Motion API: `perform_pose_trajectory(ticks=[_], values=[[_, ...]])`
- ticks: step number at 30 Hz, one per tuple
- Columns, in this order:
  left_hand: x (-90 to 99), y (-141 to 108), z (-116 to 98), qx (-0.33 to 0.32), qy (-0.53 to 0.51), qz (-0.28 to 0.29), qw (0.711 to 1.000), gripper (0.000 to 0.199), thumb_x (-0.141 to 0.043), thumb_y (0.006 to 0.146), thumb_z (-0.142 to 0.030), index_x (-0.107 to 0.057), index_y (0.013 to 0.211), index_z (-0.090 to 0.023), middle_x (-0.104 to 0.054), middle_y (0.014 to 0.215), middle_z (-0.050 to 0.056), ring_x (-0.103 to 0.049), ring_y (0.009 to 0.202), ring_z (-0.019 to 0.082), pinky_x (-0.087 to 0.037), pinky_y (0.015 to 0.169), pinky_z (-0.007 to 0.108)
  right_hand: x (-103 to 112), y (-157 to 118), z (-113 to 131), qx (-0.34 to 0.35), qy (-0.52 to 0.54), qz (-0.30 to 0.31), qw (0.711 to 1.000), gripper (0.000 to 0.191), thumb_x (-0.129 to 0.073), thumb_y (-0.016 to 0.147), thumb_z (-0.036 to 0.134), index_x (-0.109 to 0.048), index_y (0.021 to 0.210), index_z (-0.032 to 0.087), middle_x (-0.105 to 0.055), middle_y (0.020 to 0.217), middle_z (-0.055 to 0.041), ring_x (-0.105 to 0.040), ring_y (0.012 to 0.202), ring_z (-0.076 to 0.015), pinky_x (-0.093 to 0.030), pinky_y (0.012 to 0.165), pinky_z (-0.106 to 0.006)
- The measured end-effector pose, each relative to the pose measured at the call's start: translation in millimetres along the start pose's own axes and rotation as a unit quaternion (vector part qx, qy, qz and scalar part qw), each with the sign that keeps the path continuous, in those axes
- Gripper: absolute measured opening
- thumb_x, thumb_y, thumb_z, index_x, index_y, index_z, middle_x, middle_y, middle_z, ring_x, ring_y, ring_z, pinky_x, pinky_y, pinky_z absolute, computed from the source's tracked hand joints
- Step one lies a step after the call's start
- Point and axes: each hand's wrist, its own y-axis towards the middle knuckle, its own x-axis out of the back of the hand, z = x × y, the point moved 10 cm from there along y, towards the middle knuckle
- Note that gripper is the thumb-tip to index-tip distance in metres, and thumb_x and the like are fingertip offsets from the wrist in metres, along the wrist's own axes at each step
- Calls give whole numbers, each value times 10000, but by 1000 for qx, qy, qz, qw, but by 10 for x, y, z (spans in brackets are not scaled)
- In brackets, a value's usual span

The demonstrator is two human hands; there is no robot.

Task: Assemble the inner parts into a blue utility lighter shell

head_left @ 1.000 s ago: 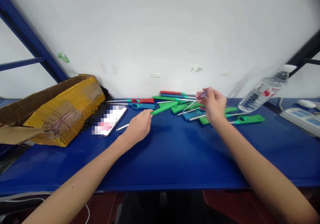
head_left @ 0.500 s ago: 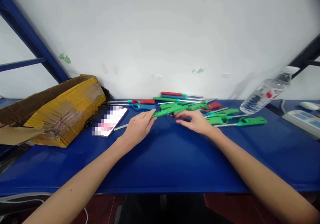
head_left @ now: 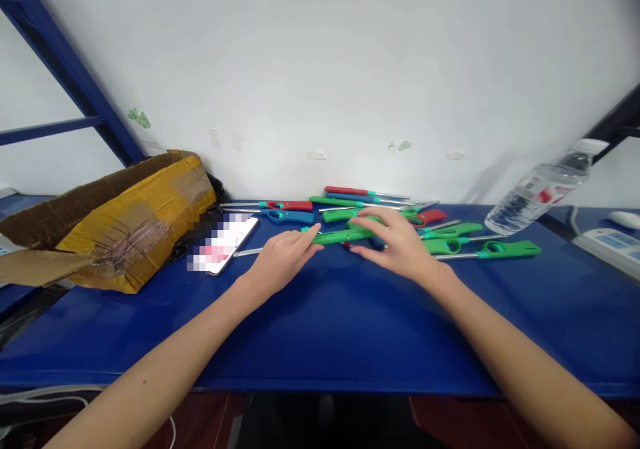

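My left hand (head_left: 285, 255) is closed around a green long-nosed gas lighter (head_left: 333, 237). The lighter's metal nozzle points left, over the phone's lower edge, while its handle reaches right toward my other hand. My right hand (head_left: 400, 242) is curved with fingers and thumb apart. Its fingers are over the handle's far end; whether they press on it is unclear. A small red-tipped item (head_left: 346, 244) shows beside the right thumb, too small to name. Behind and right of the hands lie several more lighters, including a green one (head_left: 513, 249) and a red one (head_left: 345, 190).
Left on the blue table (head_left: 325, 329) sits a torn cardboard box (head_left: 135, 235) with yellow tape. A phone (head_left: 225, 245), partly blurred, lies next to it. At right a water bottle (head_left: 537, 192) leans near a white device (head_left: 613, 245). A white wall (head_left: 320, 89) stands behind.
The right hand has lifted its fingers onto the far end of the held lighter, which now lies more level. The left hand keeps its grip. The view has shifted slightly.
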Motion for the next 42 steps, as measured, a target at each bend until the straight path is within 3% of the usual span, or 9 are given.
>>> perform_pose_trajectory(ticks=[3, 8, 11, 14, 16, 22, 30, 36, 42], values=[[69, 43, -68, -20, 19, -5, 1000, 326, -499, 1011, -255, -523, 1297, -100, -728, 872, 79, -690, 776, 191, -558, 734, 324, -147, -26, -48, -21, 57, 64, 996, 235, -603, 936, 311, -703, 1122, 208, -738, 1055, -96, -676, 976, -240, -534, 869, -377], [163, 95, -58, -29, 28, -14, 999, 346, -618, 946, -320, -576, 1225, -118, -724, 1001, 105, -669, 942, 242, -527, 822, 378, -128, -56, -403, -198, 167, 46, 965, 243, -570, 938, 345, -724, 1034, 185, -744, 1005, -85, -684, 928, -240, -521, 829, -356], [151, 89, -18, -23, 40, -8, 999, 341, -645, 928, -301, -583, 1213, -125, -722, 1048, 104, -663, 955, 248, -511, 831, 386, -151, -131, -617, -309, 210, 37, 927, 317, -541, 929, 416, -728, 967, 164, -712, 799, -51, -658, 743, -210, -497, 684, -317], [129, 74, 20, -4, 47, -7, 999, 321, -643, 927, -253, -584, 1217, -129, -717, 1091, 108, -655, 975, 246, -497, 847, 386, -284, -246, -739, -395, 277, 54, 874, 387, -544, 900, 491, -720, 949, 151, -532, 531, 20, -490, 484, -135, -376, 493, -260], [114, 67, 17, -1, 46, -7, 999, 270, -627, 937, -248, -604, 1180, -134, -723, 1068, 102, -655, 958, 236, -490, 839, 377, -382, -308, -758, -432, 333, 64, 835, 405, -579, 864, 521, -714, 919, 144, -463, 473, 44, -411, 426, -108, -314, 448, -243], [108, 69, -62, -25, 46, -13, 999, 179, -537, 990, -231, -628, 1113, -139, -734, 860, 46, -646, 782, 181, -467, 763, 329, -538, -399, -723, -494, 405, 97, 763, 419, -672, 774, 551, -674, 739, 134, -554, 507, 8, -388, 368, -68, -265, 388, -223], [-13, 29, -4, -7, 49, 38, 998, 262, -460, 1024, -275, -615, 1142, -101, -730, 877, 89, -674, 785, 204, -471, 736, 331, -612, -474, -676, -520, 432, 130, 725, 411, -618, 846, 535, -635, 707, 149, -398, 417, 68, -319, 337, -60, -280, 361, -212], [-174, -21, 23, 0, 53, 105, 993, 390, -327, 1061, -362, -627, 944, -142, -679, 760, 48, -638, 679, 176, -437, 643, 291, -673, -620, -690, -584, 445, 137, 665, 326, -649, 843, 456, -599, 700, 167, -264, 393, 109, -198, 344, -52, -200, 337, -201], [-261, -58, -89, -11, 56, 126, 990, 397, -302, 1066, -359, -591, 897, -144, -658, 754, 50, -622, 665, 178, -411, 637, 292, -711, -695, -700, -612, 439, 115, 647, 237, -672, 779, 305, -529, 640, 177, -248, 401, 109, -179, 363, -43, -148, 352, -189]])
